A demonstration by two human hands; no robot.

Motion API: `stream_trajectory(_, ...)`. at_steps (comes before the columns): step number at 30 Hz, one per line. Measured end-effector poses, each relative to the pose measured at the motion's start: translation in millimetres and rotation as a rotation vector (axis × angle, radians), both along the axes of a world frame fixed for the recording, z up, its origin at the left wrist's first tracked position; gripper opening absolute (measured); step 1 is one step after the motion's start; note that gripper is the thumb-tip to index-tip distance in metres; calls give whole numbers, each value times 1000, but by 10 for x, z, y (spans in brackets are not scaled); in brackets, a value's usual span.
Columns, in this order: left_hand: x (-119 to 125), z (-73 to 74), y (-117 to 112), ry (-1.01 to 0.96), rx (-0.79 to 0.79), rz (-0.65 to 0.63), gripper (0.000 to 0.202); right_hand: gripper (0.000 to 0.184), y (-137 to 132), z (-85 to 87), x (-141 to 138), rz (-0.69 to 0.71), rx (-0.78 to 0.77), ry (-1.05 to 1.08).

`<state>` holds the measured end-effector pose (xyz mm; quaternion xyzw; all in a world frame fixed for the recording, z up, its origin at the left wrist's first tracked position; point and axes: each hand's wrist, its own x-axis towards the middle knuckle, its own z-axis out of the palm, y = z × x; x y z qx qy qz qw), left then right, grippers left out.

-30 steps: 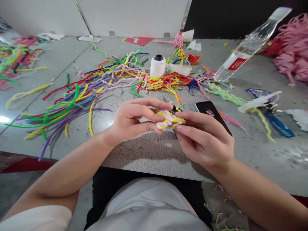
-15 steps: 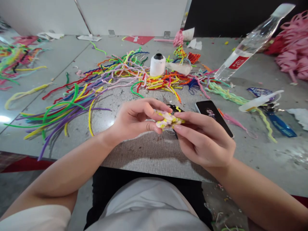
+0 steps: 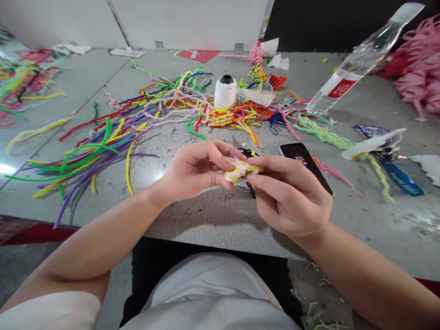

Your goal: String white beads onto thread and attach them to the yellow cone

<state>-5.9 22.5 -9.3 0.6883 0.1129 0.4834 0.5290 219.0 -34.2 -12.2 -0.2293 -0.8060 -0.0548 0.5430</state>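
Observation:
A small fuzzy bundle of yellow and pale pink cord (image 3: 238, 170) is held above the table between my two hands. My left hand (image 3: 195, 165) pinches its left end between thumb and fingers. The right end is gripped by the thumb and index finger of my right hand (image 3: 292, 192). Fingertips cover part of the bundle, so its full shape is hidden. Behind and below it lie black-handled scissors (image 3: 245, 152), partly covered by my hands. A thin white thread loops under the bundle.
Colourful fuzzy cords (image 3: 103, 151) spread across the left and middle of the table (image 3: 206, 220). Beyond my hands stands a white thread spool (image 3: 225, 93). To the right are a phone (image 3: 311, 169), a water bottle (image 3: 343, 82), a blue strap (image 3: 400, 178) and pink cords (image 3: 417, 82).
The bundle has turned slightly between my fingers. My right hand has shifted a little to the left, its fingertips further over the bundle. My left hand has barely moved.

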Motion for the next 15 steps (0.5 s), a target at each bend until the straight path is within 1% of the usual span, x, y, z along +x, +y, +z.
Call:
stream_trajectory(6,18,-26,13,-47,-25,-63,23,25,18,3,2,-7,30,-1)
stream_trajectory(11,25,-53,25,-70,-102,-97,24,24,23,-17,-19,-38,27,6)
stream_trajectory(13,25,-71,29,-91,-113,-110,28,23,35,-28,-31,-50,52,33)
stream_trajectory(15,23,-80,30,-103,-116,-102,36,21,51,-33,-37,-54,66,52)
